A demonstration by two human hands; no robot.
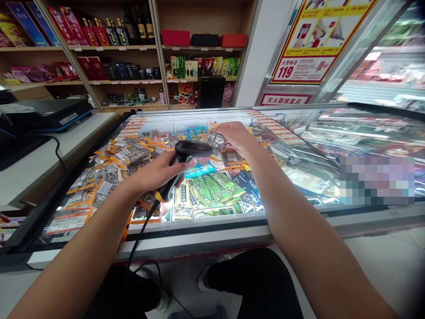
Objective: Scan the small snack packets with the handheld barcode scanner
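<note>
My left hand [159,170] is wrapped round the handle of a black and yellow barcode scanner [194,147], its head pointing to the right. A cable runs down from the handle towards the floor. In my right hand [234,135] is a small clear-and-orange snack packet [216,141], pinched by its upper edge just beyond the scanner head. A big heap of similar small packets [128,153] lies on the freezer's glass top, to the left of my left hand. Several more packets [232,157] lie below my right hand.
Through the glass of the chest freezer [232,237], green ice-pop bags [212,188] show. A counter [76,133] carrying a black device [49,113] stands at left. Shelves [116,48] with bottles and boxes line the back. A red-yellow poster [308,53] hangs at right.
</note>
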